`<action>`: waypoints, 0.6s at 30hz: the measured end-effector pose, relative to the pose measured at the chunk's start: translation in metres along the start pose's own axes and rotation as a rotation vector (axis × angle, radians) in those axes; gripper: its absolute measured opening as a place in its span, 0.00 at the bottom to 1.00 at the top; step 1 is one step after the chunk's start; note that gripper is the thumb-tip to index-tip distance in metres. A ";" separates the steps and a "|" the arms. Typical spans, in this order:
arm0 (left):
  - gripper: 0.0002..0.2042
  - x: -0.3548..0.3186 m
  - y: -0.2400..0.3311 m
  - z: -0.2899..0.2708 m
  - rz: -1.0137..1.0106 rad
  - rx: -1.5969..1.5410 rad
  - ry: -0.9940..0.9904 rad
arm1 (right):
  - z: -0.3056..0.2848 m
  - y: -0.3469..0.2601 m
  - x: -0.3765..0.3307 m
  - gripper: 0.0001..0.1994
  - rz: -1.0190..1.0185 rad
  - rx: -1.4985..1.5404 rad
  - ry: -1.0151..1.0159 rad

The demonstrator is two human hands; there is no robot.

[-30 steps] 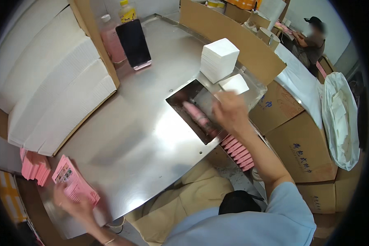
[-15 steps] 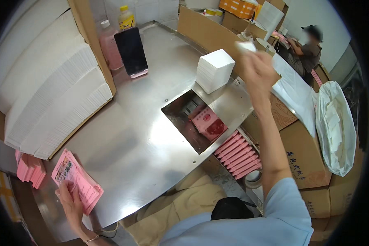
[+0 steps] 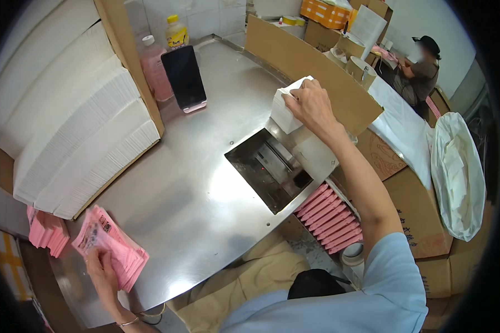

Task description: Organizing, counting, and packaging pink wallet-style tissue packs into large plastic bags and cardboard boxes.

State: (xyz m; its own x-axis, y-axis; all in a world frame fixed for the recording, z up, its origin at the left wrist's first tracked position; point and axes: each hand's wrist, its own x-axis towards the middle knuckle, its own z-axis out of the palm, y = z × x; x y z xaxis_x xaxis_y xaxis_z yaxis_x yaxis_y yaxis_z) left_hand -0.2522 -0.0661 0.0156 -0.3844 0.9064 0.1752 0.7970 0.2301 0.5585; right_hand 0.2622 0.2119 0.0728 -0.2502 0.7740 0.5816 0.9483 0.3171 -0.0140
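Note:
My right hand [image 3: 311,105] is on the stack of folded white tissues [image 3: 286,118] beyond the opening in the metal table. Its fingers are curled closed over the top of the stack, gripping the upper tissues. How many they hold is hidden. At the near left, my left hand [image 3: 101,271] has its fingers bent on a pile of pink printed plastic bags [image 3: 129,252], the top one pinched and slightly blurred. Between the hands, the square opening [image 3: 266,188] shows dark metal parts inside.
A large carton of white tissues [image 3: 89,139] stands at the left, beside more pink bags [image 3: 47,233]. A phone on a stand [image 3: 184,80] and bottles [image 3: 155,66] are at the back. Filled pink packs [image 3: 330,219] stand below the table's right edge. Another person [image 3: 422,72] sits far right.
My right hand has come down and left onto the tissue stack; a blurred white piece was at its fingers before. The pink pack in the opening is gone. The top pink bag has shifted under my left hand.

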 end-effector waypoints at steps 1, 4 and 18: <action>0.05 0.001 0.002 -0.001 0.130 0.281 0.153 | 0.000 -0.001 0.003 0.13 0.058 0.017 -0.074; 0.06 -0.001 0.051 0.015 0.302 0.262 0.209 | 0.008 0.001 0.005 0.13 0.091 0.055 -0.056; 0.07 -0.028 0.167 0.130 0.667 -0.087 -0.039 | 0.004 0.012 -0.007 0.12 0.162 0.193 0.004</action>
State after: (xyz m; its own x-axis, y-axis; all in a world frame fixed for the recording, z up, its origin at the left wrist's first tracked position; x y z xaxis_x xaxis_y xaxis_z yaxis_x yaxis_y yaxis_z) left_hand -0.0478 -0.0070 -0.0012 0.1958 0.8571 0.4766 0.8167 -0.4115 0.4045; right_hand 0.2740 0.2126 0.0655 -0.0966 0.8214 0.5622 0.9212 0.2876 -0.2620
